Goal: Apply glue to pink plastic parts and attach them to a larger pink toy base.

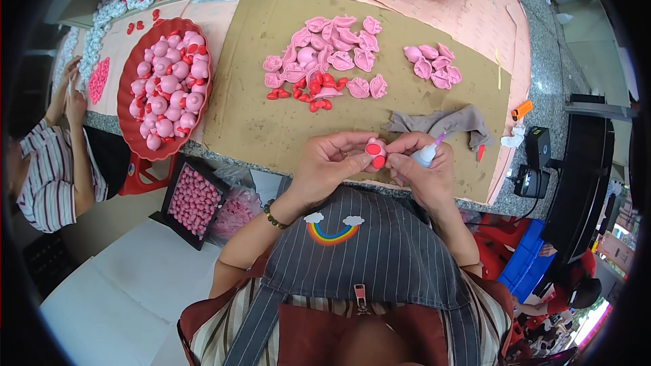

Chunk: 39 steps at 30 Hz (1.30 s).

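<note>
While both hands (380,163) meet, pink toy piece (375,152) sits between.

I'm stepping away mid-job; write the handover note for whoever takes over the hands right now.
Left hand: pinching a small pink toy piece with red parts.
Right hand: touching the same piece, also gripping a small glue bottle.
On the cardboard mat: loose red pieces, two piles of pink shells.
Red tray at left holds many pink pieces.
Finished count: cannot tell.
</note>
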Available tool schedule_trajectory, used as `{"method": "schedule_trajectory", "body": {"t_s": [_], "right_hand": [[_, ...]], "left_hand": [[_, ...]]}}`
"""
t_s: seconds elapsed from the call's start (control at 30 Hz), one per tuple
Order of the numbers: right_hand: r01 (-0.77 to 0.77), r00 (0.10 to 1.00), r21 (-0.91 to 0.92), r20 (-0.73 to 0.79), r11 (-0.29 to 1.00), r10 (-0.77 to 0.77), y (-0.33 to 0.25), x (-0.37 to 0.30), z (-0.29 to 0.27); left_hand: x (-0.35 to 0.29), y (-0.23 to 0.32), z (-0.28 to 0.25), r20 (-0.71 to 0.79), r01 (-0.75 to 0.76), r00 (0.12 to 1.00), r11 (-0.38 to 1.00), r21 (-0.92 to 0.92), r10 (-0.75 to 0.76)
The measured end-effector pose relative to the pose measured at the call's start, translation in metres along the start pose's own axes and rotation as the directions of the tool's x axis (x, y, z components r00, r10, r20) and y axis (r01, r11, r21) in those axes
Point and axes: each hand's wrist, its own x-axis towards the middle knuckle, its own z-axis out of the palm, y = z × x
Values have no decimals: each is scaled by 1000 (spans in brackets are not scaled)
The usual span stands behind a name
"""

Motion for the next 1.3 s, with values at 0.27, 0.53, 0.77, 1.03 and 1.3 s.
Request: {"method": "schedule_trajectory", "body": {"t_s": [0.27,0.53,0.77,1.03,1.3], "right_hand": [[19,999,-212,-35,977,-27,-7,1,9],[-196,978,-119,44,973,203,2,11,-12],[-219,971,-129,66,967,229,2,15,-14],[-238,964,-123,88,964,249,3,18,-16],[-249,963,-134,73,959,260,3,18,-15]], "left_hand": [[-1,-3,-3,-19,69,998,994,89,-68],[5,-6,1,-89,174,984,956,234,-157],[8,-5,4,-91,172,984,946,274,-153],[9,-4,7,-114,191,980,941,278,-165],[9,-5,7,-97,166,985,950,263,-145]]}}
